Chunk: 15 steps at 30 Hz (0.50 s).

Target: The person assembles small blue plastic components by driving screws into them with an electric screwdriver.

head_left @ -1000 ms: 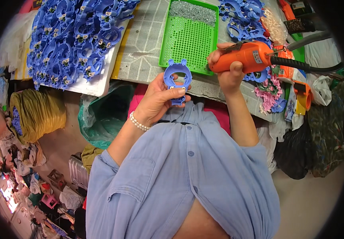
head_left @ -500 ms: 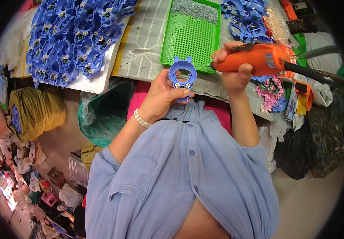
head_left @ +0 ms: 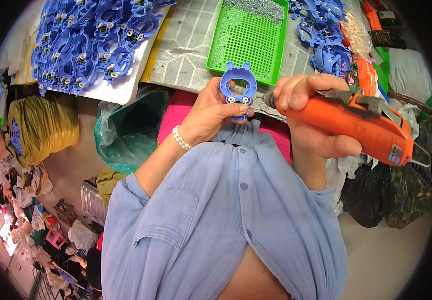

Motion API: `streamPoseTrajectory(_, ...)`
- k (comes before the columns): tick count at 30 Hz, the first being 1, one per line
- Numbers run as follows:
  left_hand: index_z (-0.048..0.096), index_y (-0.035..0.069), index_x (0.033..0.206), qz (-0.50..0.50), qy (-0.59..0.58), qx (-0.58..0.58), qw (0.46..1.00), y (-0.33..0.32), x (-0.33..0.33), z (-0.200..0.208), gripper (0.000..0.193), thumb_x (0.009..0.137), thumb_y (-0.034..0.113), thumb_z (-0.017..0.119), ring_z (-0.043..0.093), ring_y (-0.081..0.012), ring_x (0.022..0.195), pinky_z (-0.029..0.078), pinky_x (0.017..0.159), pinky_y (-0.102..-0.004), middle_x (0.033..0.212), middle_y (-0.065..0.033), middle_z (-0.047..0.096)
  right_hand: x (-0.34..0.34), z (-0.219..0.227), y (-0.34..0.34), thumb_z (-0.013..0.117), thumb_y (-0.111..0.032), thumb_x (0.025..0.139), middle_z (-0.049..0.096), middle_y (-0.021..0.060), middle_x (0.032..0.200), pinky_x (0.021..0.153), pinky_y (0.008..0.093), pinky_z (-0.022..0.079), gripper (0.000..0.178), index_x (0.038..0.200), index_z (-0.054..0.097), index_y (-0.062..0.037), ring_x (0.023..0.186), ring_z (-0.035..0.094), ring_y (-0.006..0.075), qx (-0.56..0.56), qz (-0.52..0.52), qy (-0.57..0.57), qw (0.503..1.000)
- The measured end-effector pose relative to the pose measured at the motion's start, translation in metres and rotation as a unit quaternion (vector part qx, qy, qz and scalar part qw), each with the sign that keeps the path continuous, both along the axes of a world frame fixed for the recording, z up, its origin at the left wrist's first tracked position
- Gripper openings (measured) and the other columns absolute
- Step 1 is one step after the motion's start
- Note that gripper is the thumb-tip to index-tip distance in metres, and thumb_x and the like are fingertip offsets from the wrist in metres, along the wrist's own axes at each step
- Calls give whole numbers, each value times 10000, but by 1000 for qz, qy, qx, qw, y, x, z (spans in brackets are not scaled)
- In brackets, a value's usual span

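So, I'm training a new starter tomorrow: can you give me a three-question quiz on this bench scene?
1. True or false: the left hand holds a blue ring part.
2. The orange driver is in which hand?
3. The green tray lies: A) on the table B) on the floor C) in the lap.

Key: 1 true; 2 right hand; 3 A.

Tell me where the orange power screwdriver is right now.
In the head view, the orange power screwdriver is on the right, gripped in the right hand. Its tip points left toward the blue plastic part held in the left hand, below the green tray.
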<state>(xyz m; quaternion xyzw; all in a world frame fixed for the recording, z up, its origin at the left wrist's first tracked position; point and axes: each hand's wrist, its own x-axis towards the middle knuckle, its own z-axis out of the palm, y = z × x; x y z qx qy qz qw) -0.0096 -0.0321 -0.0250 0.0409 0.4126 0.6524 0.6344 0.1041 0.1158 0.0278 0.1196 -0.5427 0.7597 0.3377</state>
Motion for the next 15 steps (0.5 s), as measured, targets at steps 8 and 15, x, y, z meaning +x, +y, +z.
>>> streamPoseTrajectory(8, 367, 5, 1149, 18, 32, -33, 999, 2, 4, 4, 477, 773, -56, 652, 676, -226, 792, 559, 592, -286, 966, -140, 623, -3, -8, -10, 503, -812, 675, 558, 63, 833, 731, 385, 433, 942, 1190, 470, -24, 732, 535, 211, -5, -10, -28, 1000)
streamPoseTrajectory(15, 367, 49, 1118, 18, 45, -23, 999, 1, 5, 4, 451, 785, -37, 658, 680, -243, 820, 566, 616, -286, 958, -144, 625, -4, -16, -14, 509, -816, 661, 561, 53, 825, 734, 383, 438, 945, 1180, 487, -27, 726, 544, 204, -25, -13, -61, 998)
